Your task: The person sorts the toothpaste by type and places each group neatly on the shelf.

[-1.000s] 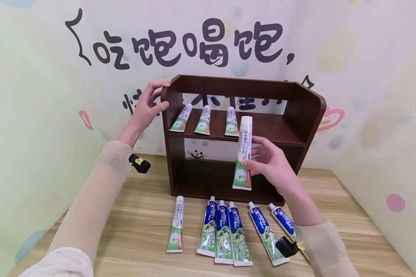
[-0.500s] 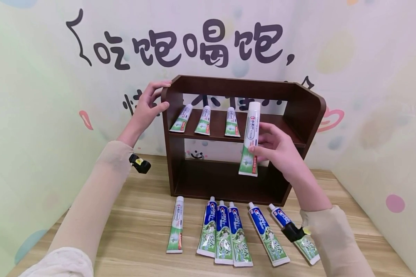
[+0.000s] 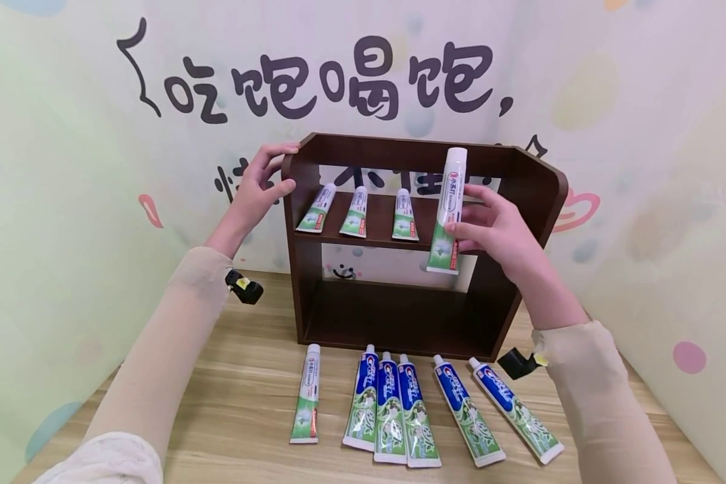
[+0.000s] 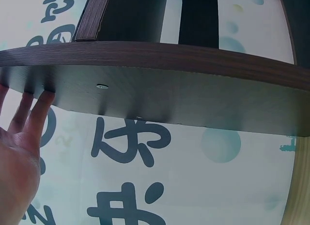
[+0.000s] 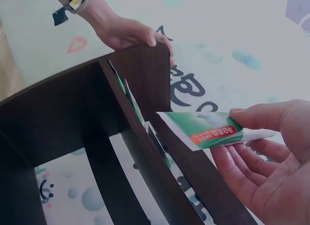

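My right hand [image 3: 490,232] pinches a white-and-green toothpaste tube [image 3: 448,215], cap up, in front of the upper level of a dark brown wooden shelf [image 3: 393,323]. In the right wrist view the tube's flat crimped end [image 5: 193,130] points towards the shelf, apart from it. My left hand [image 3: 257,185] grips the upper corner of the shelf's left side panel; in the left wrist view its fingertips [image 4: 46,97] touch the panel's outer face. Three matching tubes lean on the upper level: one at the left [image 3: 318,210], one beside it [image 3: 354,214], one near the middle [image 3: 405,216].
On the wooden table [image 3: 248,376] before the shelf lies another white-and-green tube [image 3: 306,396]. To its right lie several blue-and-green toothpaste tubes [image 3: 390,410], some overlapping, with one farthest right [image 3: 517,411]. A printed wall [image 3: 363,20] stands behind the shelf.
My right hand has raised the toothpaste tube and carried it slightly right, from before the lower compartment to the upper level. My left hand has stayed on the shelf's corner.
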The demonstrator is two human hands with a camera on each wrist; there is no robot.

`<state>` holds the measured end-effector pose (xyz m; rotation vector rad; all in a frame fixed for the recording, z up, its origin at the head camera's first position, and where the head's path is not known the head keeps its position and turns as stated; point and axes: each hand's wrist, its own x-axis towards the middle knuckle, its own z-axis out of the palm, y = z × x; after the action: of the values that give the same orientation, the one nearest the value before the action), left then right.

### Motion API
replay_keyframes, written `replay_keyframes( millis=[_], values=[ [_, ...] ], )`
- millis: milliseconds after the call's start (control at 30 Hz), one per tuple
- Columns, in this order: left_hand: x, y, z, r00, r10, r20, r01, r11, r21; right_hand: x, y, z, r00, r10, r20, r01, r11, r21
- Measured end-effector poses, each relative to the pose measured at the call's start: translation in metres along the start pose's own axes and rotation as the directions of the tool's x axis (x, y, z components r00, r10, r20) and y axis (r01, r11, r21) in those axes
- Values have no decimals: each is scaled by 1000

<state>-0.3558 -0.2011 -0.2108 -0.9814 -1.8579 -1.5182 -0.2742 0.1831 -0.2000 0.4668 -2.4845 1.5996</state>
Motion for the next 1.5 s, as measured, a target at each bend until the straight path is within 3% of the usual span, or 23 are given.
replay_keyframes(
  millis=[100,200,467,633,1233,1500],
  values=[
    [2,-11,-3,1000,11,-1,-11,1000,-4,7,0,-5,1000,31,7,-31,999,16],
    [2,-12,-4,1000,14,-3,-14,1000,-3,15,0,-8,998,58,4,-58,998,22],
    [-3,14,3,1000,18,1,-18,1000,-5,32,7,-14,998,69,-9,-69,998,1],
    [-4,19,5,1000,5,1,-5,1000,3,40,16,-18,997,78,-20,-78,997,24],
    [-3,15,4,1000,19,-6,-19,1000,4,61,40,-11,999,-22,-29,21,1000,-17],
    [-3,16,5,1000,8,-5,-8,1000,13,62,40,-11,999,0,-33,0,1000,-23]
  ],
)
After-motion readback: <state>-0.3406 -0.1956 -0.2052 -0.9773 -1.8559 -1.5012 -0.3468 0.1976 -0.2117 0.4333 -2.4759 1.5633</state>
